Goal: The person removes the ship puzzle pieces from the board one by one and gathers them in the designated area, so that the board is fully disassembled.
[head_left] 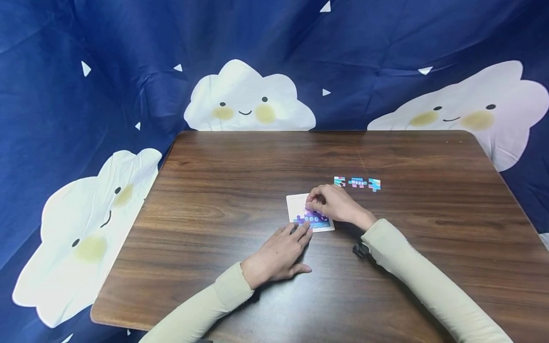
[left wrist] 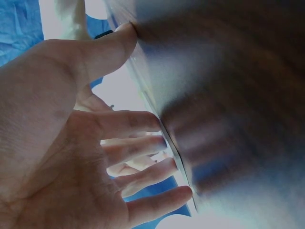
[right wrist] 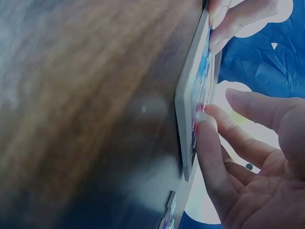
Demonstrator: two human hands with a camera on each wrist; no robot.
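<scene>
L hand (head_left: 280, 252): fgrs spread @ tray (head_left: 295, 206) edge | R hand (head_left: 339, 204): fgrs bent over tray | R pinch: can't tell

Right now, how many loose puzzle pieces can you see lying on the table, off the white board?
3, in a row just beyond the right hand: a left piece, a middle piece and a right piece. The hand may hide others.

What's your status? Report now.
Left hand touching near edge of puzzle board. Right hand over it, grip unclear. Three loose pieces beyond, no obstruction seen.
</scene>
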